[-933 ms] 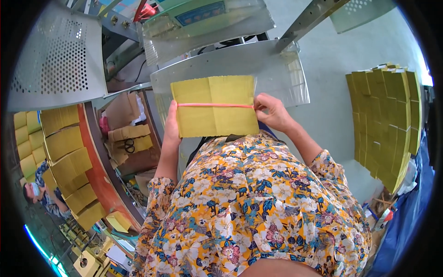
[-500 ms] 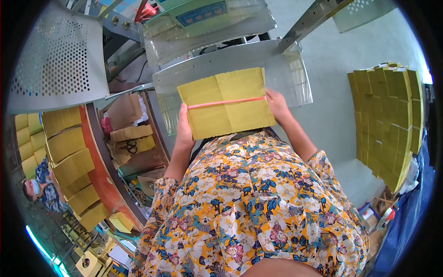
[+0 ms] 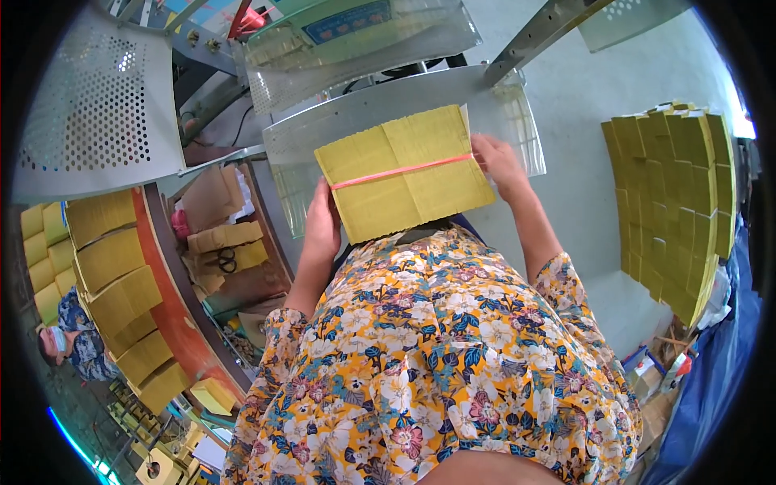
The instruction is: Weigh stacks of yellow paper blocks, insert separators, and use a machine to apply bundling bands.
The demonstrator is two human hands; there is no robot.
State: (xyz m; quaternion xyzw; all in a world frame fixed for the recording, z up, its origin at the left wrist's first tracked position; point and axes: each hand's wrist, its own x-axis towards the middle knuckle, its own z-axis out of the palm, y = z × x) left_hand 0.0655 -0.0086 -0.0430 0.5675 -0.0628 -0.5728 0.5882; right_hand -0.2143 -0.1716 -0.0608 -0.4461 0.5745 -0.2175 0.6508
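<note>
The yellow corrugated-looking paper bundle (image 3: pixel 424 198) hung before the person's waist, over the clear-edged grey metal plate (image 3: pixel 295 133); its right side had tipped higher than moments earlier. The pink band (image 3: pixel 404 170) crossed its face, now slanting up rightward — that face looked already wrapped, so the work seemed down to handling the band's right end (the underside was hidden). The left hand (image 3: pixel 324 220) was clamped on the left edge; the right hand (image 3: pixel 503 168) had its fingers at the right edge — whether pinching, I couldn't tell. Farther right stood stacked yellow bundles (image 3: pixel 671 202); leftward, black-handled scissors (image 3: pixel 227 259).
</note>
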